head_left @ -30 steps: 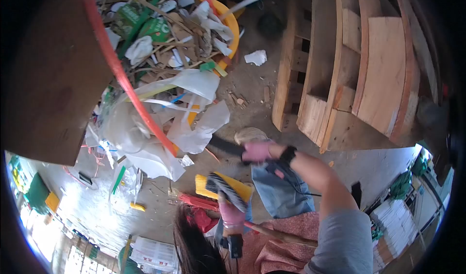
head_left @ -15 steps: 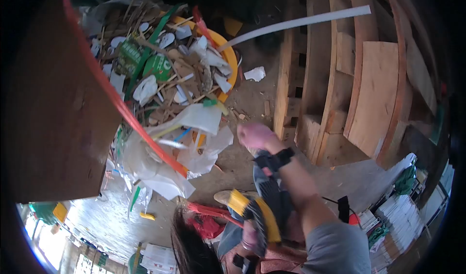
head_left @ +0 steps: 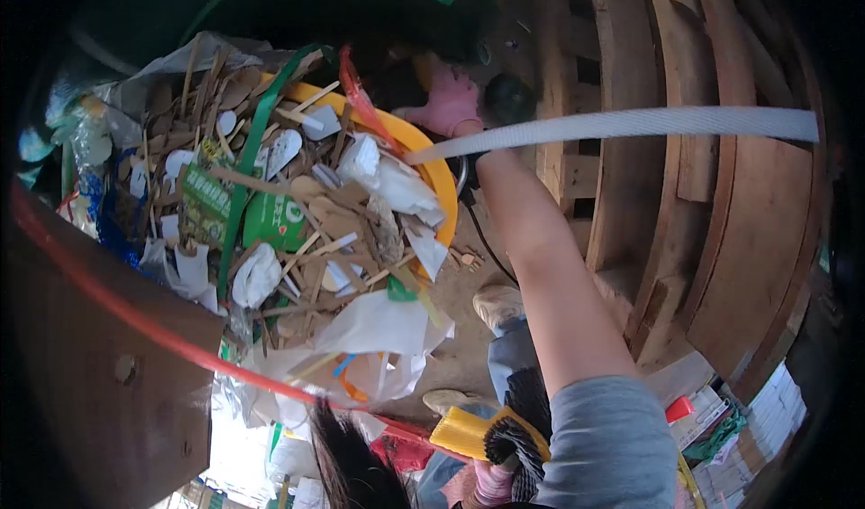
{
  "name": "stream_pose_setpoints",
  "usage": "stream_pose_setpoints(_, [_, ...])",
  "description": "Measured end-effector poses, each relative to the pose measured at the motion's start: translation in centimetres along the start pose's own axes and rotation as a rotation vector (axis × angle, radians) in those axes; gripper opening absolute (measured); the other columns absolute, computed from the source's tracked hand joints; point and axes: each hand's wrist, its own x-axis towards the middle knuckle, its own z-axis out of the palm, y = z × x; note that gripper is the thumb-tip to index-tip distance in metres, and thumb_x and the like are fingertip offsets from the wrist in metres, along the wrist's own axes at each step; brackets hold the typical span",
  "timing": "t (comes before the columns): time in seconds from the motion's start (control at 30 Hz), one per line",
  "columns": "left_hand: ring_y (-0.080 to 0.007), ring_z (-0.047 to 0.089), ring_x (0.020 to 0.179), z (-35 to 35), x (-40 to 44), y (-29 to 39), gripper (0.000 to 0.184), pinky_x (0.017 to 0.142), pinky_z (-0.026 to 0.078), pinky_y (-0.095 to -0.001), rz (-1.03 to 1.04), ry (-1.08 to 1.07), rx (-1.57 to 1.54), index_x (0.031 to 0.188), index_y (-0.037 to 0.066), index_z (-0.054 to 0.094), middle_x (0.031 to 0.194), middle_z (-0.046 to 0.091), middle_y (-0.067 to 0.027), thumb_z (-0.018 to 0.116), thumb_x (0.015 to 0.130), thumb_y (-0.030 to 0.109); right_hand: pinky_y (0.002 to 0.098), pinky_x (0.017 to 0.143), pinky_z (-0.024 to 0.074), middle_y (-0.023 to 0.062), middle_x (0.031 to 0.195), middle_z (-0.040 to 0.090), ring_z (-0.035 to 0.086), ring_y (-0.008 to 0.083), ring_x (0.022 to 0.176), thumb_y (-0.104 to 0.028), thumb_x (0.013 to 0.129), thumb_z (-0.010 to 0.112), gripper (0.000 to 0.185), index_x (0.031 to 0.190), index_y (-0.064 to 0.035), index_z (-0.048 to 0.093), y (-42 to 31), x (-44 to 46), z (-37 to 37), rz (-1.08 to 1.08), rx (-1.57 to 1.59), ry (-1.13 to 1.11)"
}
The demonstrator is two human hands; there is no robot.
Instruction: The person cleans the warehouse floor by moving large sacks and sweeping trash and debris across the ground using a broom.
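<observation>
In the head view, the left hand (head_left: 494, 480), pink over the fingers, is closed around a yellow-and-black ribbed bundle (head_left: 470, 428) low in the picture, just beside the grey sleeve (head_left: 608, 441). The bundle's yellow part has its long axis slanting from upper left to lower right, its blunt end pointing left; the black part curls across it, and more black ribbing rises behind. The right hand (head_left: 450, 97), also pink, reaches past the yellow rim (head_left: 441, 189) of a container, thumb pointing left and fingers toward the top; the dark background means I cannot tell whether it grips anything. A white strap (head_left: 631, 125) points right, its long axis nearly level. Among the scraps (head_left: 338, 207), two green packets (head_left: 277, 221) carry pale lettering, too blurred to read with certainty
</observation>
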Motion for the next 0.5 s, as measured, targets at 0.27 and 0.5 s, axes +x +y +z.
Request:
stream_pose_setpoints(0.27, [-0.0168, 0.053, 0.087, 1.0, 1.0, -0.1, 0.042, 0.078, 0.043, -0.0307, 0.013, -0.011, 0.029, 0.109, 0.003, 0.045, 0.099, 0.053, -0.0060, 0.060, 0.071, 0.015, 0.0442, 0.090, 0.0286, 0.0142, 0.109, 0.050, 0.043, 0.0278, 0.104, -0.025, 0.057, 0.066, 0.070, 0.120, -0.0124, 0.037, 1.4, 0.6, 3.0, 0.001, -0.161, -0.134])
stream_pose_setpoints(0.5, [-0.0170, 0.052, 0.090, 1.4, -0.2, -0.7, 0.044, 0.081, 0.042, -0.0307, 0.052, -0.062, 0.041, 0.110, 0.002, 0.045, 0.101, 0.052, -0.0064, 0.061, 0.071, 0.015, 0.0404, 0.082, 0.0399, 0.0192, 0.097, 0.056, 0.051, 0.0351, 0.091, -0.032, 0.062, 0.062, 0.054, 0.104, -0.0005, 0.052, 3.4, -3.8, -0.3, 0.279, 0.249, -0.108])
